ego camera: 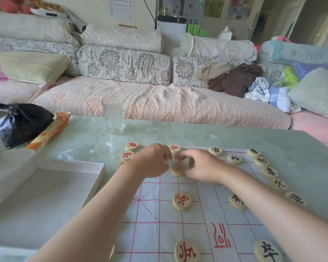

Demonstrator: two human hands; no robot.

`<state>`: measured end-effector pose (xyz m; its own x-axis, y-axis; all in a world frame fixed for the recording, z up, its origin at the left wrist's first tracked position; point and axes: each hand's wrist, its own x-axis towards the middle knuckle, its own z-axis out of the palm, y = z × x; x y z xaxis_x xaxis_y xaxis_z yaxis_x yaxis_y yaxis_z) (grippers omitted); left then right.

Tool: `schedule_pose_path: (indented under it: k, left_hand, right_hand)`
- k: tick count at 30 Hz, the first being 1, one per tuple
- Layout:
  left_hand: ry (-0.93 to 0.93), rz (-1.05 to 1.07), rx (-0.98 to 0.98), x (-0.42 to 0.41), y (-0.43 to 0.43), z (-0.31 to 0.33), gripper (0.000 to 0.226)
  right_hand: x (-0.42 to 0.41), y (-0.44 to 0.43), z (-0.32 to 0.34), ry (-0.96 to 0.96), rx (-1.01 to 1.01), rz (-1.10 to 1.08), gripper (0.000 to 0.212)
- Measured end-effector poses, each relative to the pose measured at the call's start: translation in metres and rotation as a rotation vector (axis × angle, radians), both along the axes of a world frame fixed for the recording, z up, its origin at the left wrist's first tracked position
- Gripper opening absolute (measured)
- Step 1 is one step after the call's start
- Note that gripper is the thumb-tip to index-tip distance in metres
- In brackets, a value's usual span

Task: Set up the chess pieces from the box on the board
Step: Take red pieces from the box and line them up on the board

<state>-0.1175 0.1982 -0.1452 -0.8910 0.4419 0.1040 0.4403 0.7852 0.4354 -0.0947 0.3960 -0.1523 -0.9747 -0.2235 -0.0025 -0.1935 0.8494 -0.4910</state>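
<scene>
A paper chess board (193, 224) with red grid lines lies on the table. Round wooden pieces stand on it: red-lettered pieces (181, 200) down the middle and at the far left (132, 145), black-lettered pieces (269, 171) along the right side. Both hands meet at the board's far middle. My right hand (201, 166) curls its thumb and fingers round a blurred piece (176, 170). My left hand (152, 161) has curled fingers against that piece's left edge; whether it holds anything is hidden. The white box (11, 186) at the left shows no pieces.
A clear drinking glass (113, 114) stands beyond the board. A black plastic bag (21, 121) and an orange packet (49, 130) lie at the table's far left. A sofa with cushions and clothes runs behind the table.
</scene>
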Motion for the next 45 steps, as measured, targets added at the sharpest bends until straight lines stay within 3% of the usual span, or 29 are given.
schedule_pose_path:
  k: [8,21,25,30,36,45]
  left_hand:
    - [-0.143,-0.001,0.022,0.021,-0.004,-0.004,0.037]
    - [-0.188,0.0,-0.018,0.021,-0.003,-0.002,0.045]
    - [-0.148,0.047,-0.052,0.032,-0.009,0.015,0.05]
    - [-0.084,0.059,-0.069,0.063,-0.001,0.037,0.04]
    - [-0.112,0.097,-0.036,0.108,0.003,0.026,0.041]
    - [-0.269,0.156,-0.023,0.124,0.0,0.015,0.047]
  right_hand:
    - [0.013,-0.003,-0.004,0.037,0.009,-0.02,0.054]
    - [0.016,-0.006,-0.007,0.039,-0.002,-0.063,0.06]
    - [0.032,-0.004,0.011,0.08,-0.033,-0.081,0.051]
    - [0.072,-0.007,0.037,0.074,0.055,0.003,0.037]
    - [0.111,-0.015,0.035,0.029,0.168,0.079,0.049]
    - [0.123,-0.008,0.009,-0.023,0.127,0.029,0.065]
